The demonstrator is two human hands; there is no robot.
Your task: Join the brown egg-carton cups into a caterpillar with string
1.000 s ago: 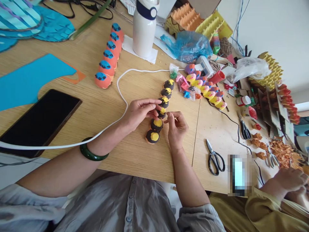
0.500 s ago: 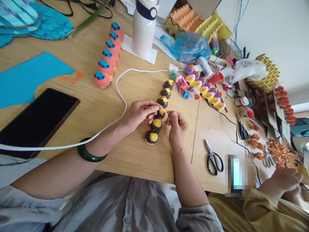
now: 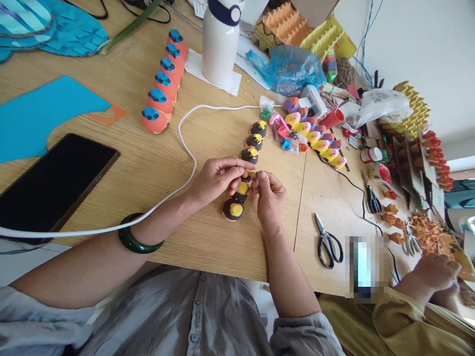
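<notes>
A row of orange egg-carton cups topped with dark brown and yellow clay (image 3: 233, 209) runs away from me on the wooden table. Over its middle cups, my left hand (image 3: 222, 178) has thumb and fingers pinched together. My right hand (image 3: 270, 194) is also pinched, its fingertips meeting those of the left just above the row. Whatever lies between the fingers is too small to make out. The cups under my fingers are partly hidden. Nearer cups carry plain yellow discs; farther ones show dark marks or bits on the yellow.
Orange cups with blue tops (image 3: 158, 118), a phone (image 3: 59, 183) and a white bottle (image 3: 220, 49) stand around. A white cable (image 3: 148, 210) crosses my left forearm. Scissors (image 3: 326, 242) lie right. Yellow-pink cups (image 3: 313, 136) sit farther back. Another person's hand (image 3: 436, 274) is at far right.
My left hand has moved slightly right and my right hand slightly left, so their fingertips now meet above the row. The view has shifted a little.
</notes>
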